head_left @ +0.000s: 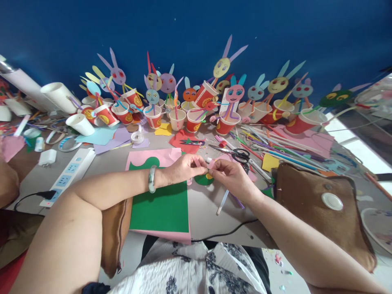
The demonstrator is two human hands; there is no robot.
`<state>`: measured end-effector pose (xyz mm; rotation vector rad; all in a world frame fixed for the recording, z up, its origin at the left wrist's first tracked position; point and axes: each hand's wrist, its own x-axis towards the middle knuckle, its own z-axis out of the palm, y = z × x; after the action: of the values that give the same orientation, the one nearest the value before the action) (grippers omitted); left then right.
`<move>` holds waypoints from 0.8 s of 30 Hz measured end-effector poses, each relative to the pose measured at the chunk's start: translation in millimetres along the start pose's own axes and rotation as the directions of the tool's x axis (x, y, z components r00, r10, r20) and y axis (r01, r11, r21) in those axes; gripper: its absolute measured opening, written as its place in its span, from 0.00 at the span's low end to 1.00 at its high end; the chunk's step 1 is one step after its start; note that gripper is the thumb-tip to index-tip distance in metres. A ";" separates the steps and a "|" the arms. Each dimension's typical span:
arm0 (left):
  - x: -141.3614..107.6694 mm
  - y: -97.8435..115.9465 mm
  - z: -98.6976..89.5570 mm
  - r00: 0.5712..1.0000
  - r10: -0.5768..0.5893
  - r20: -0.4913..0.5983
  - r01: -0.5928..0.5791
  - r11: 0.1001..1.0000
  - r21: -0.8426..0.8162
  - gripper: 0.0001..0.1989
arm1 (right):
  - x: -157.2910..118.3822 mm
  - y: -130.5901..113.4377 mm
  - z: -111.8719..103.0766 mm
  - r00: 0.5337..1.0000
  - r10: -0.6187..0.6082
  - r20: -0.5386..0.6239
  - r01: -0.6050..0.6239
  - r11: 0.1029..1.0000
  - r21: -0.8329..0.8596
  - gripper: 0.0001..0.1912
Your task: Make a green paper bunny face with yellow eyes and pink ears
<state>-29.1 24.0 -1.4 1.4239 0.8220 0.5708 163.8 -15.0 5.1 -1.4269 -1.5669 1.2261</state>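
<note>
My left hand (188, 168), a bracelet on its wrist, has thumb and forefinger pinched together, with a small piece of pink paper (197, 162) showing between them. The fingertips of my right hand (231, 176) meet it from the other side, also pinched; what they hold is too small to make out. Just under the fingertips is a green paper cutout (202, 180) with yellow on it, partly covered by my hands. A large green sheet (161, 208) with a curved cut at its top lies on pink paper (171, 154) beneath my left forearm. Black-handled scissors (240, 155) rest beyond my right hand.
Paper cups with rabbit-faced paper figures (228, 122) line the blue wall. Loose straws (284, 153) spread to the right, beside a brown pouch (309, 208). A power strip (69, 177) and tape roll (137, 138) lie left. Another person's arm (7, 183) shows at the left edge.
</note>
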 end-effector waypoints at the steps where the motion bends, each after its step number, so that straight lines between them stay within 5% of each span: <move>1: -0.9 3.1 -1.1 1.000 0.011 -0.001 -0.011 1.000 0.008 0.11 | -0.2 -0.1 -0.3 1.000 0.000 0.007 0.000 1.000 -0.006 0.11; 8: -2.0 13.2 -5.9 0.998 0.069 -0.012 -0.069 0.997 -0.035 0.09 | -2.2 -0.1 1.0 0.992 -0.002 0.127 0.007 0.999 -0.040 0.09; 19: -0.7 14.0 -4.0 0.994 -0.103 0.039 0.106 0.990 -0.092 0.05 | -3.5 -0.3 3.3 0.994 -0.037 0.104 0.049 0.992 -0.120 0.09; 24: 2.5 10.3 -7.0 0.990 -0.129 0.051 0.135 0.982 -0.129 0.11 | -3.6 -2.6 2.5 0.992 -0.077 0.098 0.090 0.985 -0.145 0.11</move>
<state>-31.7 31.2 8.7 1.2464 0.8226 0.4832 161.2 -18.9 7.1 -1.3987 -1.7958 1.1600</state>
